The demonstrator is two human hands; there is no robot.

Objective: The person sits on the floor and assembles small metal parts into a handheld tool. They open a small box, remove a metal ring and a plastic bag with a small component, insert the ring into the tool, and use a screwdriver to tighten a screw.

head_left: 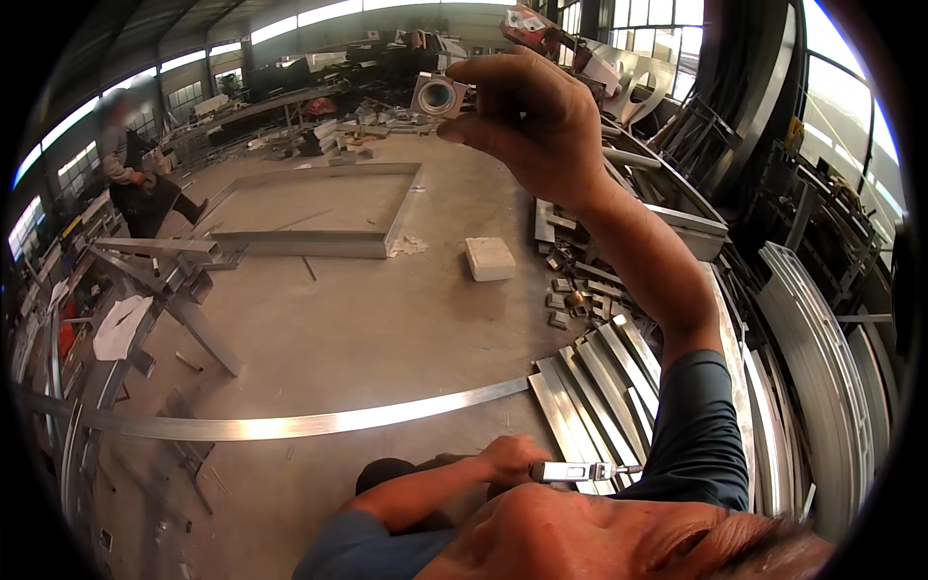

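Note:
My right hand [541, 116] is raised high at the top middle, its arm reaching up from the lower right. Between thumb and index finger it pinches a small square metal piece with a round hole [435, 95]. Low in the picture, my left hand [512, 459] is closed, fingers curled. A silver tool with a narrow shaft [572, 472] sticks out of it toward the right; its exact kind is not clear. Long flat metal bars [580, 396] lie just beyond this tool.
A long shiny metal strip [319, 423] spans the floor from left to right. Farther off are a rectangular metal frame [300, 242] and a pale block [490, 259]. A person [135, 169] sits at the far left. Metal profiles [822, 338] stack up at the right.

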